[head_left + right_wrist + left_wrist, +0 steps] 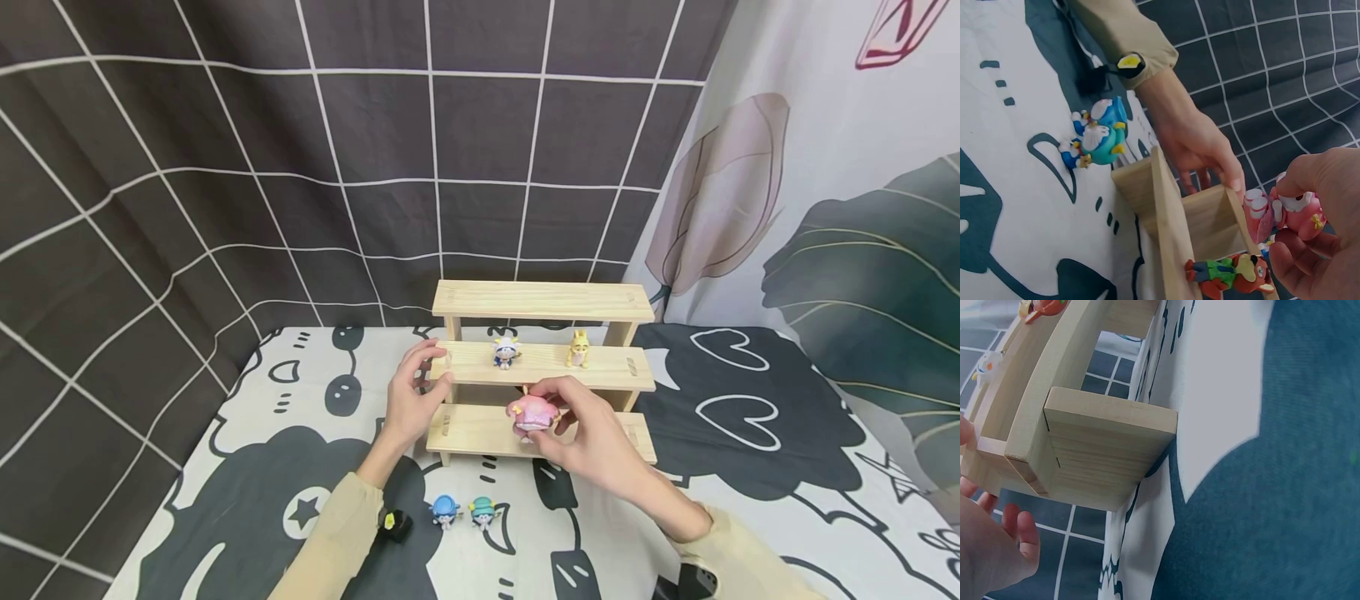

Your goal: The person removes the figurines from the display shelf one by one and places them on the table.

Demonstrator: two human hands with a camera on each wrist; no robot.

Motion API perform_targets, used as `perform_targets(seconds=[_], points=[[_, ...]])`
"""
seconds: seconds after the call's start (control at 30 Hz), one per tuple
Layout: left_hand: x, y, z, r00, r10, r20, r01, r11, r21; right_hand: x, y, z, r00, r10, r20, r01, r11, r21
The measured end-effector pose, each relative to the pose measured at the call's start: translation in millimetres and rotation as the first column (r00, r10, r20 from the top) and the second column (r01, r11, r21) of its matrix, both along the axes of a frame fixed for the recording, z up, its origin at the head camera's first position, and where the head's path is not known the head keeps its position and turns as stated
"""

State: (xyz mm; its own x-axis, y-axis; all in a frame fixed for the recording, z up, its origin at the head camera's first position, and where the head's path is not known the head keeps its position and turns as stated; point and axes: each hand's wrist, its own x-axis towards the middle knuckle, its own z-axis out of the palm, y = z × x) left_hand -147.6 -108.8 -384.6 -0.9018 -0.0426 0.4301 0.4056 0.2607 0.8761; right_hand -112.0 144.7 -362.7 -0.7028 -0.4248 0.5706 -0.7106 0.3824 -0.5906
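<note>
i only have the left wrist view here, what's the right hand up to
Observer: The right hand is pinching a pink figure.
Operator: ok, any other figures lying outside my picture
Observer: Yes, a blue-hatted figure and a teal-hatted figure are side by side on the bedding, in front of the wooden shelf.
Operator: which of those two is further left
Observer: In the head view it is the blue-hatted figure, the one nearer the left sleeve.
</note>
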Motion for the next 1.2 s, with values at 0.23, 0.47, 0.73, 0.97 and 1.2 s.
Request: perform_targets(seconds=[0.23, 0.47, 0.73, 0.97, 1.2], points=[[0.6, -0.4, 0.3, 1.000, -0.003, 0.005, 0.003, 1.000, 0.000, 8.5, -0.6, -5.3, 0.999, 0.013, 0.051, -0.013, 1.000, -0.012], [1.1, -0.2, 1.1, 1.000, -0.005, 0.004, 0.005, 1.000, 0.003, 13.4, -1.3, -10.3, 0.998, 0.024, 0.051, -0.023, 1.000, -0.016], [0.3, 0.0, 0.7, 1.000, -0.007, 0.009, 0.007, 1.000, 0.006, 19.3, -1.4, -14.8, 0.998, 0.014, 0.055, -0.014, 1.000, -0.009], [0.8, -0.1, 0.7, 1.000, -0.007, 0.014, 0.007, 1.000, 0.005, 23.4, -1.1, -19.4, 0.997, 0.005, 0.079, -0.005, 1.000, -0.006], [0.5, -0.4, 0.8, 1.000, -0.007, 0.008, 0.007, 1.000, 0.002, 28.0, -1.1, -26.0, 0.993, 0.018, 0.119, -0.017, 1.000, -0.010]])
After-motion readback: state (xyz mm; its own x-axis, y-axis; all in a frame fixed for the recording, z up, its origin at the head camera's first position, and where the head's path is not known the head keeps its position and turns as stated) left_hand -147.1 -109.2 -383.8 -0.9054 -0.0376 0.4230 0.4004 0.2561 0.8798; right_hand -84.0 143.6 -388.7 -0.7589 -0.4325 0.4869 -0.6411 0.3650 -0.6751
